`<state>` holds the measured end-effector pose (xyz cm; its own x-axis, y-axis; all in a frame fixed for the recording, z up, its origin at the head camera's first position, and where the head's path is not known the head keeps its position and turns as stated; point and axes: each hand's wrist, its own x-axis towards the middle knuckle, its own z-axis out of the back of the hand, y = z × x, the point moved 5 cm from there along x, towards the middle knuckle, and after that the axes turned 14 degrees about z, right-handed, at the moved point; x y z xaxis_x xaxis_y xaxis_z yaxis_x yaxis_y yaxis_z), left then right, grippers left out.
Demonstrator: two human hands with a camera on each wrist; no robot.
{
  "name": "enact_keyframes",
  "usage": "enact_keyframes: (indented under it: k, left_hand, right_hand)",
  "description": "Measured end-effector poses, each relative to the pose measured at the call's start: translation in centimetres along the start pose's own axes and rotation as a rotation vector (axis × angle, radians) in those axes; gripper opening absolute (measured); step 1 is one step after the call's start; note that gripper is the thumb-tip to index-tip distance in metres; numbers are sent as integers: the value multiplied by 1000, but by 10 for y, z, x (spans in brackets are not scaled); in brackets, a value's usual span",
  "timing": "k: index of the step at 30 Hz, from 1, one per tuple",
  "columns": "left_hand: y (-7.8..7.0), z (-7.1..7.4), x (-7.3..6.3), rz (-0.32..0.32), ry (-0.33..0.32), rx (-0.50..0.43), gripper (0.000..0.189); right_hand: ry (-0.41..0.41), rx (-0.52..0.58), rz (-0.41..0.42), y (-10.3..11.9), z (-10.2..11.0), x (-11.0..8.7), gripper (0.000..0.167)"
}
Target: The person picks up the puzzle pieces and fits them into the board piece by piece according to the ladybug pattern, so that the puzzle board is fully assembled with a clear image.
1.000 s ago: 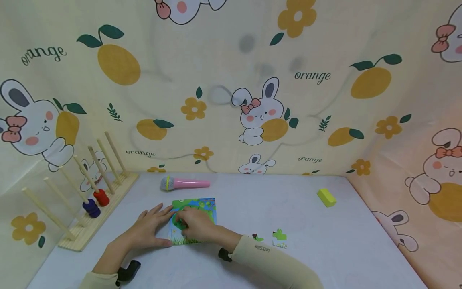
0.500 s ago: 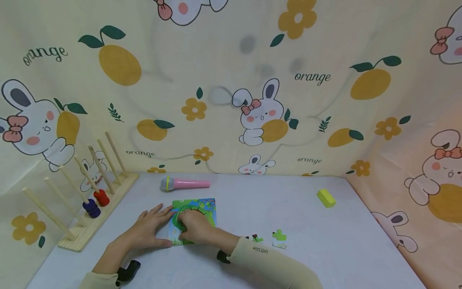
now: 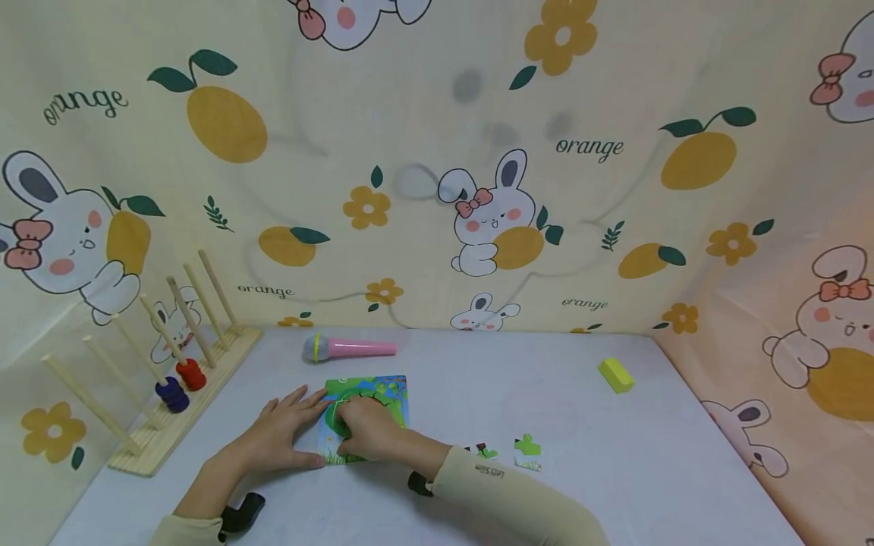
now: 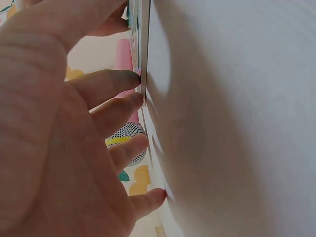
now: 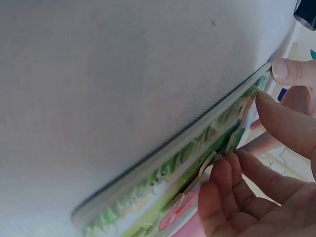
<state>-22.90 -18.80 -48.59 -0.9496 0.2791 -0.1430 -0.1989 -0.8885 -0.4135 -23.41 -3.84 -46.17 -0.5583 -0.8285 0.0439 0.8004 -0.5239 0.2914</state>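
A jigsaw puzzle board (image 3: 392, 389) with a green and blue cartoon picture lies on the white table. My left hand (image 3: 283, 430) rests at its left side, fingers spread, with thumb and fingertips at the edge. Over the board's middle, my right hand (image 3: 374, 429) has curled fingers and covers much of the picture. In the right wrist view its thumb and index finger close around a green puzzle piece (image 5: 237, 138), low against the board. Right of the board lie loose puzzle pieces, one green and white (image 3: 529, 453) and another partly behind the right sleeve (image 3: 486, 450).
A pink toy microphone (image 3: 358, 347) lies behind the board. At left stands a wooden peg rack (image 3: 153, 440) with blue rings (image 3: 174, 395) and red rings (image 3: 192, 374). A yellow-green block (image 3: 617, 375) sits at the back right. A printed cloth hangs behind the table.
The right hand has lowered slightly and its fingers have pressed closer onto the board; it stays nearly still over the last half second. The left hand has not moved.
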Motion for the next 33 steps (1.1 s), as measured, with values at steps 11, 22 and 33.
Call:
enact_keyframes:
  k: [11,22,33]
  left_hand:
    - [-1,1,0,16,10,-2,97]
    - [1,-1,1,19,9,-17,98]
    - [1,-1,0,-9,-12,8,99]
  right_hand:
    - [7,-10,3,1,2,4,29]
    - [29,-45,19,3,4,2,33]
    - [170,-216,118,5,6,-17,64]
